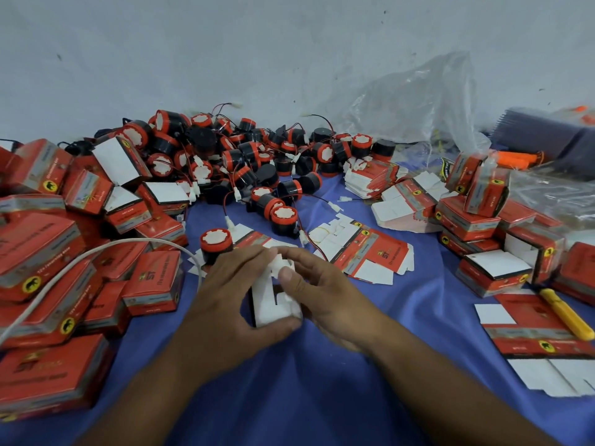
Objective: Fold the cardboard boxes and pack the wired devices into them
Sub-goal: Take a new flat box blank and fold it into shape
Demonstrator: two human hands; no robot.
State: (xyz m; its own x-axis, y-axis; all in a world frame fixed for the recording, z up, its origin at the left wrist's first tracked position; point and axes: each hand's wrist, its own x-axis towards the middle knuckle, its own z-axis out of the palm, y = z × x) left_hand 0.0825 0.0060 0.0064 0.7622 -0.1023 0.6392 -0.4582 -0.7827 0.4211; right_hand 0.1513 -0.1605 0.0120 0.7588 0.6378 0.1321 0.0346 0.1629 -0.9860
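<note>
**Half-folded box, flaps looking fiddly**

Nearest me, both hands are working on the small white-lined cardboard box (273, 307), which is sitting low over the blue cloth-covered surface (322, 397), dead centre. The left hand (231, 297) is wrapping it, thumb curling under the near end and fingers reaching over the far end. The right hand (325, 294) is pinching a white flap between thumb and forefinger, so each grip is closing on the card and neither is spread.

The box's long axis is running away from me, leaning slightly right at the far end. Its white inside is facing up, with the loose flaps mostly at the far end.

My guess at what's going wrong from here: that pinched flap is creasing off its score line or tearing if it's being forced. If either grip is easing off, the walls are probably springing flat again.

Just past the left fingers, a black-and-red round wired device (216, 241) is waiting. Its lead could snag while going in. Beyond it, a flat printed red carton blank (363, 249) is lying open, and the heap of black-and-red wired devices (244, 159) is piling up against the wall.
</note>
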